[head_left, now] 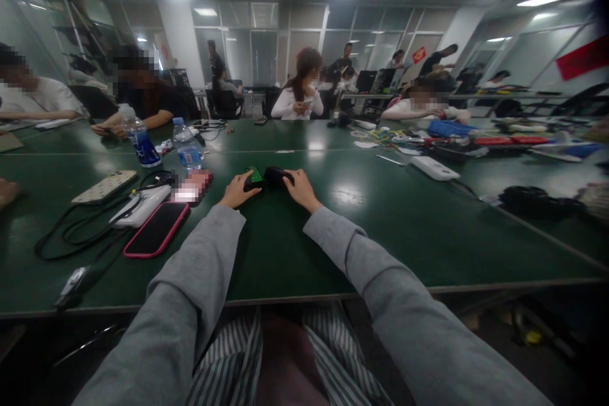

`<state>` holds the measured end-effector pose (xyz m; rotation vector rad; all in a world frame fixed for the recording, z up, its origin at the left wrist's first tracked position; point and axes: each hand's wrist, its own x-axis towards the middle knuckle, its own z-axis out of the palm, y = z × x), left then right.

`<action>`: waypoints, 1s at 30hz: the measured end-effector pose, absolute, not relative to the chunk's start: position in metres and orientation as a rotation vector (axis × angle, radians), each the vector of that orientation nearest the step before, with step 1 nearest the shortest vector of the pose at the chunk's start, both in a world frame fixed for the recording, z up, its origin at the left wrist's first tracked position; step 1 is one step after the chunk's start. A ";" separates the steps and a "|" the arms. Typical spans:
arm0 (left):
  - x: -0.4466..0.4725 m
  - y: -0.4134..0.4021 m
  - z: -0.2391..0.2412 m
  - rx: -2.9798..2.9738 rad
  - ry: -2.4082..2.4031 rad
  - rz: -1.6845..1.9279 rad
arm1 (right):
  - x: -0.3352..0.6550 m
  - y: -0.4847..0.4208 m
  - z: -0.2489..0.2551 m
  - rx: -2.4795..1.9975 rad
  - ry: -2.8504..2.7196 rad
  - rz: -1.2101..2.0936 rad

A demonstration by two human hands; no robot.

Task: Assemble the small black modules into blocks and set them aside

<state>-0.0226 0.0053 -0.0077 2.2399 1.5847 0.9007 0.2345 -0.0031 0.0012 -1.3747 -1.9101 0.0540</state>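
Note:
Both arms in grey sleeves reach forward over the green table. My left hand is closed, thumb and fingers on either side of a small black casing with a green circuit board showing on top. Close beside it, my right hand is closed on a dark rounded black shell. The two black parts are at or just above the tabletop, their near ends almost meeting. I cannot tell whether they touch. The fingers partly cover both parts.
Left on the green table lie a pink-edged phone, a white power bank, cables, another phone and two bottles. At right are a white device, black cable bundle and tools. Several people sit across.

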 end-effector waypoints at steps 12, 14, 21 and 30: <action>-0.023 0.001 -0.005 2.251 1.608 0.846 | 0.244 -0.004 0.001 -1.520 -1.792 0.077; -0.022 0.000 -0.003 2.248 1.618 0.841 | 0.238 -0.008 0.001 -1.456 -1.838 -0.019; -0.022 -0.001 -0.002 2.223 1.623 0.858 | 0.233 -0.009 -0.002 -1.444 -1.918 0.010; -0.024 0.000 0.000 2.219 1.525 0.853 | 0.237 -0.003 0.000 -1.389 -1.678 0.470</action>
